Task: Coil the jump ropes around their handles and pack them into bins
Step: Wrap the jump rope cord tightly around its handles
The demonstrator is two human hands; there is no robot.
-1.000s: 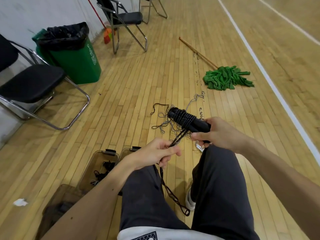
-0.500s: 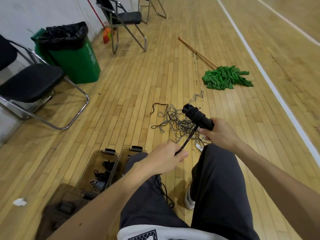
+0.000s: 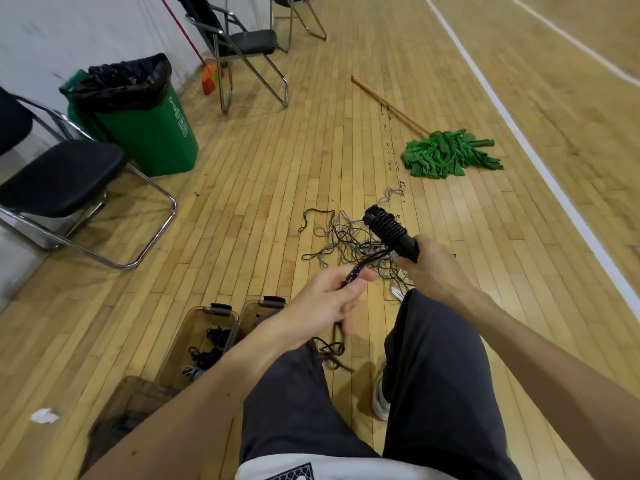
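While a green trash bin (image 3: 149, 133) stands at the upper left of the frame, two clear bins (image 3: 207, 311) sit on the wooden floor at lower centre-left, one holding dark coiled ropes. At centre, the left hand (image 3: 322, 303) pinches a dark jump rope (image 3: 356, 273) between thumb and fingers. Just right, the right hand (image 3: 429, 268) grips the black handles (image 3: 398, 237), partly wrapped in rope, above a tangled rope pile (image 3: 341, 237). A green mop (image 3: 446, 154) lies at the upper right.

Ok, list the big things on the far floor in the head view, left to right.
Green bin → folding chair → green mop head.
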